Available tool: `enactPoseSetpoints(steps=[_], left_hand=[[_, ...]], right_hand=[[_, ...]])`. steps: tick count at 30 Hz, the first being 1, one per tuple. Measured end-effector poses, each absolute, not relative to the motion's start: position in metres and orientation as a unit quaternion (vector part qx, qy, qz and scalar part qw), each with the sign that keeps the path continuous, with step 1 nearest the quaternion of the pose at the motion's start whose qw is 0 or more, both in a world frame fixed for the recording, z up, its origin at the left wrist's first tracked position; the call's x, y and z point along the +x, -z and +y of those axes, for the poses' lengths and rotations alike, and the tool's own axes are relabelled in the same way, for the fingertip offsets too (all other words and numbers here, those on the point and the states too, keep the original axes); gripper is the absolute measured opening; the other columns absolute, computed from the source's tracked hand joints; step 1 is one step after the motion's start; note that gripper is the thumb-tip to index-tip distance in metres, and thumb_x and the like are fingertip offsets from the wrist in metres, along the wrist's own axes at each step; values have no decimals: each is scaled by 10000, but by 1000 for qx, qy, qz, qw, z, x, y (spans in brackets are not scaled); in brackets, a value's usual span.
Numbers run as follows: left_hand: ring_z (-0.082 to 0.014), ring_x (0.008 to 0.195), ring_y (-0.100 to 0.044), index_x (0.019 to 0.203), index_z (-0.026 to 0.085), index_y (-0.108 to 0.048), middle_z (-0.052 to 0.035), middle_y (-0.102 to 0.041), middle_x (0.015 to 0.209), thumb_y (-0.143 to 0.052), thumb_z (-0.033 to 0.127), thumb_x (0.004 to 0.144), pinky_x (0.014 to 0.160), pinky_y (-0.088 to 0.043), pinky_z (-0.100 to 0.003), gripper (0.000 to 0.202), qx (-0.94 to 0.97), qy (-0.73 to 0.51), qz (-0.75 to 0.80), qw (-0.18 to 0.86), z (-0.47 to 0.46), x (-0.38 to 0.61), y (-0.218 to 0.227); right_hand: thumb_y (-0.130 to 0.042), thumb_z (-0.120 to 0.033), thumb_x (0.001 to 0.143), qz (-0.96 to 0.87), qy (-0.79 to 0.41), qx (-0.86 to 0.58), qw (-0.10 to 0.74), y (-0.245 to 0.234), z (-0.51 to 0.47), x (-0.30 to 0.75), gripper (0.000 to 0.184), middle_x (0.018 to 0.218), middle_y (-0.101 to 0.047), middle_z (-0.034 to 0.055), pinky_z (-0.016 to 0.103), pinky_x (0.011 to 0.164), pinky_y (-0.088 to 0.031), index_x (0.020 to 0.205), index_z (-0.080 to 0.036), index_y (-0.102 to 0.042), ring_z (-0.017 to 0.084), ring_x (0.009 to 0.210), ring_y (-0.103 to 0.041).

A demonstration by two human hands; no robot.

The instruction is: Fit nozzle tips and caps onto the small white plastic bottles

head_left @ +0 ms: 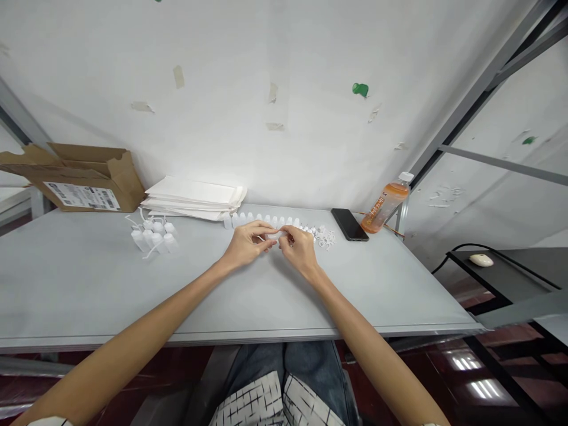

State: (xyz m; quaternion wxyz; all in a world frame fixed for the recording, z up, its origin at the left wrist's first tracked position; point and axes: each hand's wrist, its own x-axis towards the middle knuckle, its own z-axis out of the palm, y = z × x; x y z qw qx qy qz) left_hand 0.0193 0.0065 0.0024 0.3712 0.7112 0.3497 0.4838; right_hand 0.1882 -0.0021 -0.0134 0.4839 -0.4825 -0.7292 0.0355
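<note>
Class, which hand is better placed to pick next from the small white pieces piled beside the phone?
Right, probably: the right hand lies nearer the pile of small white pieces; the left hand is farther away. Both hold a white piece between them.

A small white plastic bottle (276, 235) is held sideways before upright matching bottles (261, 221).

left hand (247, 244) and right hand (299, 251) nearly touching

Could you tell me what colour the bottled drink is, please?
The drink is orange, best in the head view.
</note>
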Motion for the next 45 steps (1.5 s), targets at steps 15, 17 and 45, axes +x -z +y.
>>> enactPoseSetpoints(steps=[15,17,45], left_hand=[[-154,681,-670,985,157,-793,-105,-694,1038,-816,416,701,624,-632,-354,385,692,-492,329,413,14,11,-4],[-157,686,-670,988,159,-791,-105,-693,1038,-814,421,703,627,-631,-357,388,694,-490,331,411,16,10,-3],[-196,607,-703,1036,77,-746,-57,-725,643,-809,445,718,695,-619,-387,490,635,-462,347,513,10,10,-16]], right_hand=[[-462,-138,785,-697,-196,-429,540,-1,-11,192,267,692,-720,28,255,599,-555,851,-166,-719,160,590,-703],[-487,-168,804,-704,-191,-423,538,-1,-11,191,241,762,-737,44,251,579,-556,859,-166,-721,153,582,-699],[-452,-248,886,-693,-215,-450,521,-3,-13,187,264,676,-680,25,283,629,-576,949,-162,-693,163,636,-697]])
